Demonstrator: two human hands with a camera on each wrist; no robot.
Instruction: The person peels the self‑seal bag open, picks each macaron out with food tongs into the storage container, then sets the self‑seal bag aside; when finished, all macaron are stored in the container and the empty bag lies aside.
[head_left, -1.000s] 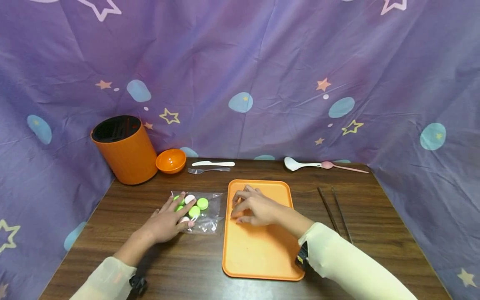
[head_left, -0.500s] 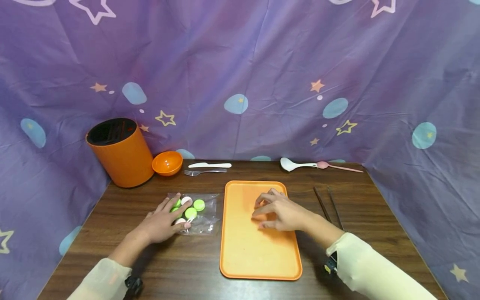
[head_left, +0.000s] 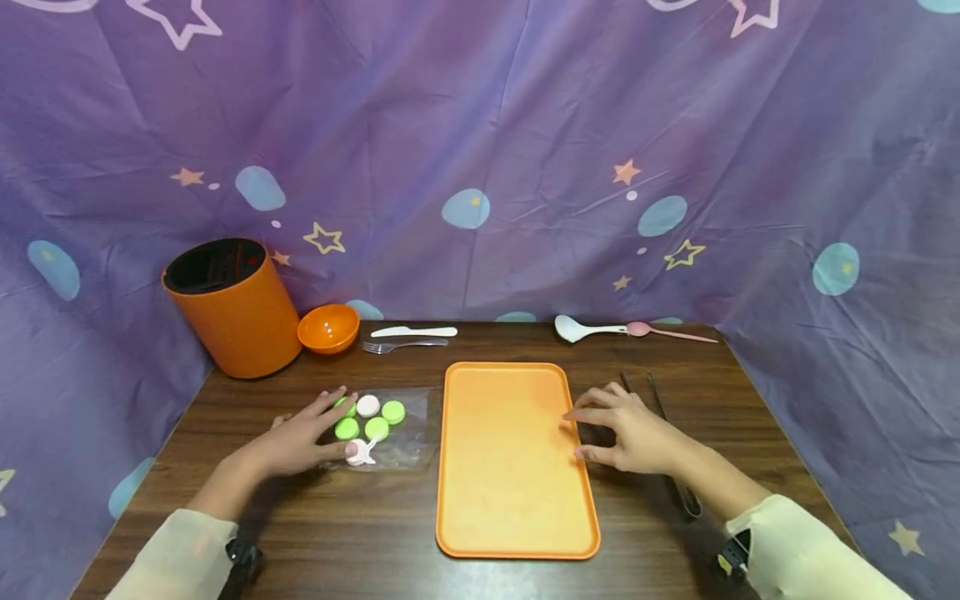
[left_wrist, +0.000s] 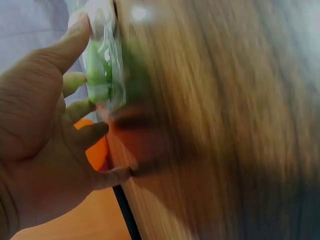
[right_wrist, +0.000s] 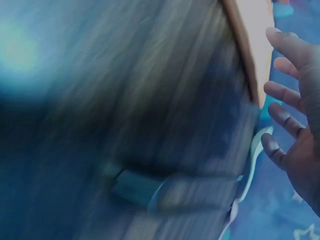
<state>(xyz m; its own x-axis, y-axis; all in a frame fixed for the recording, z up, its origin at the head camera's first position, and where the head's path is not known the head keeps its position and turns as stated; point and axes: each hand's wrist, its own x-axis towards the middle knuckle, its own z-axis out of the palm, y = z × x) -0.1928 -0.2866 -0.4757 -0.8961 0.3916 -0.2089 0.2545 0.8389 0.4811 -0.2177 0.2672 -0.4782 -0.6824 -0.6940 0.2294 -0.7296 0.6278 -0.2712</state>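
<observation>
In the head view my left hand (head_left: 303,437) lies over the left side of a clear plastic bag (head_left: 408,429), fingers spread, thumb at a white piece. Inside the bag are several round, macaron-like pieces, some green (head_left: 393,412) and some white (head_left: 367,406). The left wrist view has the fingertips right at the bag (left_wrist: 107,70), green showing through. My right hand (head_left: 633,433) hovers at the right edge of an orange tray (head_left: 517,467), fingers parted and nothing held. Beneath that hand and forearm lie metal tongs (head_left: 688,500), partly hidden.
An orange knife block (head_left: 243,321) and an orange bowl (head_left: 328,328) stand at the back left. Along the back lie a white knife (head_left: 414,332), a clear fork (head_left: 405,345), a white ladle (head_left: 588,330) and a pink spoon (head_left: 667,332). A purple curtain (head_left: 480,125) hangs behind the table.
My right hand has moved right, from over the tray's left part to its right edge. My left hand has slid slightly left on the bag, uncovering more of the round pieces.
</observation>
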